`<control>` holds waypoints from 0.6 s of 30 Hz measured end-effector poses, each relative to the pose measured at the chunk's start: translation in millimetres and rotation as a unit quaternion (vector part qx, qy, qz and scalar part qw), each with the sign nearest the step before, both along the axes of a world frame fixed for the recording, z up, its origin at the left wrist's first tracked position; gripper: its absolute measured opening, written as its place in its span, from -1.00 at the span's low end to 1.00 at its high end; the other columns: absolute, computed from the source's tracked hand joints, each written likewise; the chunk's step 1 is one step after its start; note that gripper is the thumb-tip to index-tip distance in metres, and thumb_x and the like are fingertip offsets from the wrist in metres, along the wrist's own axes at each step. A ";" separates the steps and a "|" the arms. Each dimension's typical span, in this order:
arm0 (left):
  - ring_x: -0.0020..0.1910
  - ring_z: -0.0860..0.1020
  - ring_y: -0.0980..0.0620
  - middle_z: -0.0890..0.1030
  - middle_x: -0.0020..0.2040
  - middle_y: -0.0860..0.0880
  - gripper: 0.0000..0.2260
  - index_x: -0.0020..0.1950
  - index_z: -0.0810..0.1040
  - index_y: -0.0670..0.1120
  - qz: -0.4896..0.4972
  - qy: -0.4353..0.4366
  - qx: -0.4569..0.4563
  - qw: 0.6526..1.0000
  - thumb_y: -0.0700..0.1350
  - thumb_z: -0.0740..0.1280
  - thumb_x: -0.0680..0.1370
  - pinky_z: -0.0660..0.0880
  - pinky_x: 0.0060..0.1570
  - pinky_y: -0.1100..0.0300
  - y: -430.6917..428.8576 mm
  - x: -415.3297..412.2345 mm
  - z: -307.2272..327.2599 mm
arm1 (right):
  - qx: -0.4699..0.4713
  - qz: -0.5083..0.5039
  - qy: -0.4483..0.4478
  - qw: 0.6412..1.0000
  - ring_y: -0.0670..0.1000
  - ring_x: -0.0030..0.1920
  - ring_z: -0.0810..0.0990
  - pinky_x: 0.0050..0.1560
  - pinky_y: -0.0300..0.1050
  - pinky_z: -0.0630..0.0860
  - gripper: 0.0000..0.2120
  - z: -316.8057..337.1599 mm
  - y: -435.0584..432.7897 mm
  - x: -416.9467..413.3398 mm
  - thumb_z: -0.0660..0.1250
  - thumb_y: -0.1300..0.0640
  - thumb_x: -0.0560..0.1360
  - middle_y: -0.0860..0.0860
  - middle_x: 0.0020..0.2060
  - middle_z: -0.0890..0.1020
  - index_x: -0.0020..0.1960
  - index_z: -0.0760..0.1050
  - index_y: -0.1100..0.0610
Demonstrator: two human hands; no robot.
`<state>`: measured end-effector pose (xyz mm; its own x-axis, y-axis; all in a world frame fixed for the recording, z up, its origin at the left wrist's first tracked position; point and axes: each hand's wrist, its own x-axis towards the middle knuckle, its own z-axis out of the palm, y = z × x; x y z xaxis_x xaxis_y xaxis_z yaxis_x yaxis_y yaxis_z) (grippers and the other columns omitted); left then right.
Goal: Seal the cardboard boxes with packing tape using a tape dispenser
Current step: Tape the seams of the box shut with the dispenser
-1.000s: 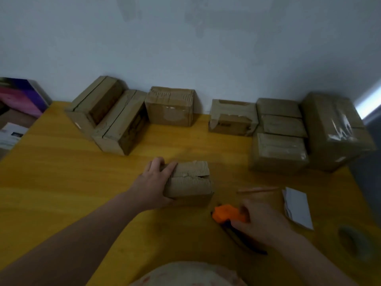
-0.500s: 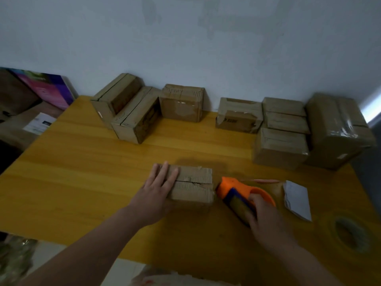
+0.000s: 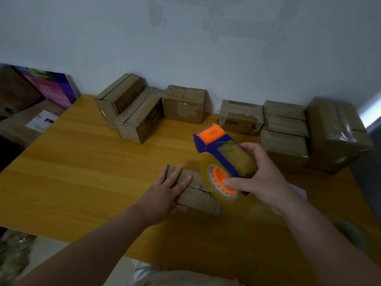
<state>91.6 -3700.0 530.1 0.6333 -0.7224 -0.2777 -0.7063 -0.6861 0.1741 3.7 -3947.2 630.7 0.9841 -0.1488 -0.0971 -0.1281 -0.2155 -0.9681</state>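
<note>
The left hand (image 3: 165, 193) is lying flat on the small cardboard box (image 3: 198, 200) just below the middle of the frame. Its fingers (image 3: 177, 174) are stretching out straight across the left part of the box top, pressing down without curling round anything. The box is sitting on the yellow wooden counter (image 3: 82, 172), and the seam between its top flaps is showing as a dark line right of the fingertips.

The right hand (image 3: 261, 180) is gripping the tape dispenser (image 3: 216, 143), a blue frame with an orange head. It is holding it in the air right of centre, above the right end of the small box. The fingers are wrapping over the top of the tape roll (image 3: 237, 159) while the thumb is pressing near the orange hub. The dispenser's head is pointing toward the upper left of the frame.

Along the wall at the back, a row of cardboard boxes is standing on the counter: two long boxes (image 3: 132, 112) at an angle on the left, a squarer box (image 3: 185, 104) beside them, and a cluster of taped boxes (image 3: 288, 129) on the right. A colourful board (image 3: 55, 87) is leaning at the far left. A blurred round object (image 3: 348, 232), perhaps another tape roll, is lying at the lower right.
</note>
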 end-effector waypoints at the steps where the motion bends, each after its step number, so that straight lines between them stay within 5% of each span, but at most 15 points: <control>1: 0.47 -0.39 -0.19 -0.45 0.45 0.06 -0.25 0.42 -0.38 0.22 -0.002 0.001 -0.002 1.000 0.33 0.12 0.51 0.02 0.47 -0.13 0.9 0.8 -0.7 | 0.003 0.016 0.005 1.000 -0.22 -0.05 0.62 -0.23 -0.28 0.58 -0.22 -0.9 4.8 4.4 0.64 -0.09 0.04 -0.26 0.00 0.54 0.15 0.33 -0.29; 5: 0.44 -0.43 -0.14 -0.41 0.46 0.09 -0.29 0.47 -0.26 0.21 -0.006 0.011 -0.017 1.000 0.30 0.14 0.52 0.02 0.47 -0.09 2.5 2.7 -2.3 | -0.075 0.050 -0.007 0.996 -0.26 -0.09 0.59 -0.26 -0.34 0.54 -0.32 -4.6 16.9 14.7 0.62 0.12 0.26 -0.18 0.04 0.50 0.16 0.31 -0.26; 8: 0.43 -0.44 -0.11 -0.38 0.47 0.12 -0.29 0.52 -0.19 0.17 -0.002 0.017 -0.035 0.999 0.28 0.16 0.53 -0.01 0.47 -0.04 4.1 3.1 -2.0 | -0.141 0.056 -0.007 0.988 -0.27 -0.04 0.55 -0.23 -0.36 0.53 -0.36 -2.7 14.9 16.9 0.57 0.06 0.31 -0.22 0.06 0.49 0.21 0.31 -0.31; 13: 0.45 -0.42 -0.03 -0.35 0.48 0.19 -0.29 0.55 -0.12 0.11 0.006 0.046 -0.086 0.995 0.21 0.21 0.54 -0.04 0.47 0.04 7.6 3.7 2.6 | -0.308 0.071 -0.003 0.949 -0.10 0.14 0.43 0.01 -0.23 0.51 -0.16 -5.6 16.9 11.5 0.52 0.01 0.36 -0.12 0.21 0.36 0.49 0.14 -0.21; 16: 0.50 -0.29 0.02 -0.17 0.53 0.19 -0.30 0.56 0.04 0.04 0.037 0.094 -0.129 0.986 0.14 0.31 0.53 0.00 0.47 0.07 8.2 4.9 10.5 | -0.310 0.061 0.008 0.949 -0.07 0.19 0.41 0.07 -0.07 0.58 -0.11 -10.3 16.8 6.5 0.51 0.10 0.38 -0.09 0.26 0.32 0.51 0.06 -0.24; 18: 0.53 -0.05 0.06 0.13 0.53 0.10 -0.42 0.49 0.30 -0.05 0.073 0.113 -0.208 0.969 0.03 0.37 0.52 0.02 0.45 0.20 9.0 6.4 19.2 | -0.299 0.059 0.006 0.952 -0.08 0.20 0.40 0.06 -0.07 0.59 -0.12 -13.0 15.8 5.0 0.51 0.12 0.38 -0.12 0.23 0.31 0.49 0.07 -0.25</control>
